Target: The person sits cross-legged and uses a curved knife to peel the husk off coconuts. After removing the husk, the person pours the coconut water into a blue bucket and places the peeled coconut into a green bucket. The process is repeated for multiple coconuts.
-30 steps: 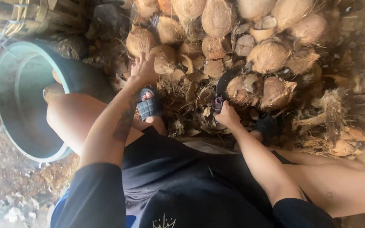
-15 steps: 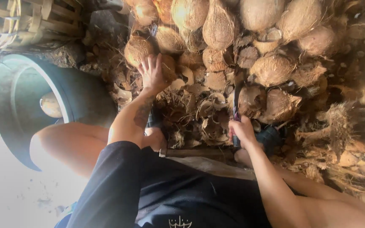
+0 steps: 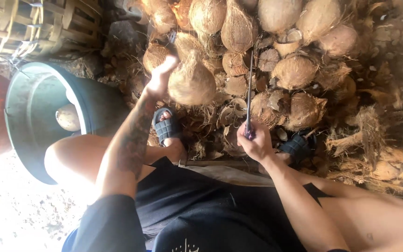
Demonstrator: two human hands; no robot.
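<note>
Left hand (image 3: 160, 77) gripping brown fibrous husked coconut (image 3: 192, 81), holding it raised above husk litter. Right hand (image 3: 256, 142) clasping handle of long narrow dark-bladed knife (image 3: 249, 100), blade pointing up toward heap of brown husked coconuts (image 3: 295, 70). Round grey-green plastic tub (image 3: 33, 116) sitting at left, containing one pale peeled coconut (image 3: 67, 117). Dark strapped sandals (image 3: 166, 127) resting on husk debris.

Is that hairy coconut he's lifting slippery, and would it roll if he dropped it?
Probably not slippery: the coconut is covered in rough, dry fibre, so the left hand likely grips it well. It looks rounded with a pointed end, so it might roll a little, wobbling. Husk scraps below would likely stop it.
</note>
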